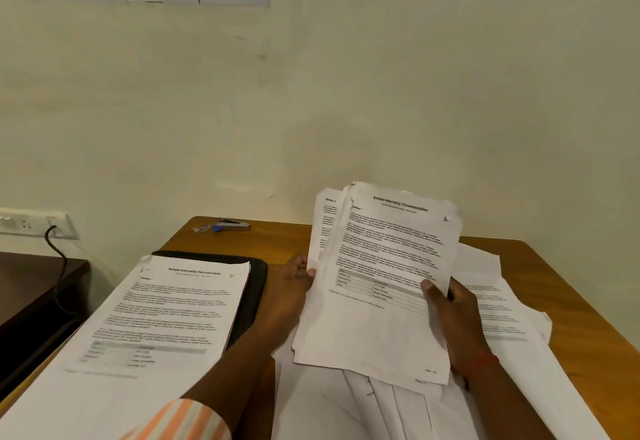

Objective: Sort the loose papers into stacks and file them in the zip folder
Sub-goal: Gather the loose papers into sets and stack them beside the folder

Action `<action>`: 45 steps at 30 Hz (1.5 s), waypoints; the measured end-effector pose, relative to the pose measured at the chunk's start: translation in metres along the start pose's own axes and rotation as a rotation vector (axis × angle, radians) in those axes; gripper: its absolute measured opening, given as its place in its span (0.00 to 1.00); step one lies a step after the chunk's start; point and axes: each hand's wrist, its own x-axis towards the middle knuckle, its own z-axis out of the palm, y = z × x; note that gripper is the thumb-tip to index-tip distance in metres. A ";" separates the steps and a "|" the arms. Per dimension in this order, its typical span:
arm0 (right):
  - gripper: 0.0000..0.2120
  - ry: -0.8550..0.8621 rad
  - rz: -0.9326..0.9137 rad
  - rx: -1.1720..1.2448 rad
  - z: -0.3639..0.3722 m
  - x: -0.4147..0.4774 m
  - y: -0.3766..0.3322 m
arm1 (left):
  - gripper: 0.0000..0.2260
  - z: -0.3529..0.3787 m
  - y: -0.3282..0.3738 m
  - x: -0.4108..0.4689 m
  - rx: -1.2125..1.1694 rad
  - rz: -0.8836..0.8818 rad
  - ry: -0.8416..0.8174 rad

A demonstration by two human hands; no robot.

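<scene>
The left hand (294,282) and right hand (452,318) pinch a sheaf of papers (377,266) by its side edges, above the table (575,304), right of the zip folder (257,276). The sheets look light, floppy and slippery; gripping both edges seems safest.

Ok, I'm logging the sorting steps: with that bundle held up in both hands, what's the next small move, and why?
Probably slide the top sheet off the bundle and lay it on the stack over the zip folder. The left hand and right hand grip the bundle above the table, and its heading looks like that stack's. Loose papers lie beneath.
</scene>
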 end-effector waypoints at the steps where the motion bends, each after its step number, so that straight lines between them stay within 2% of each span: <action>1: 0.13 -0.005 -0.007 -0.021 0.000 0.000 -0.001 | 0.08 0.000 0.001 0.000 -0.027 -0.006 -0.012; 6: 0.14 0.032 -0.046 -0.080 0.001 0.000 -0.003 | 0.11 -0.002 0.002 -0.001 -0.086 0.000 -0.008; 9: 0.14 0.057 -0.033 -0.076 0.001 0.001 -0.002 | 0.06 -0.002 0.001 0.001 -0.057 -0.001 0.021; 15: 0.14 0.091 -0.014 -0.068 0.001 0.003 -0.001 | 0.11 -0.003 -0.002 0.002 -0.059 0.023 0.053; 28: 0.17 0.007 0.018 0.010 0.001 0.002 0.000 | 0.25 -0.004 -0.007 0.007 -0.064 0.029 0.006; 45: 0.20 -0.081 0.060 0.100 0.002 -0.003 -0.008 | 0.19 -0.005 -0.006 0.008 -0.114 0.021 0.066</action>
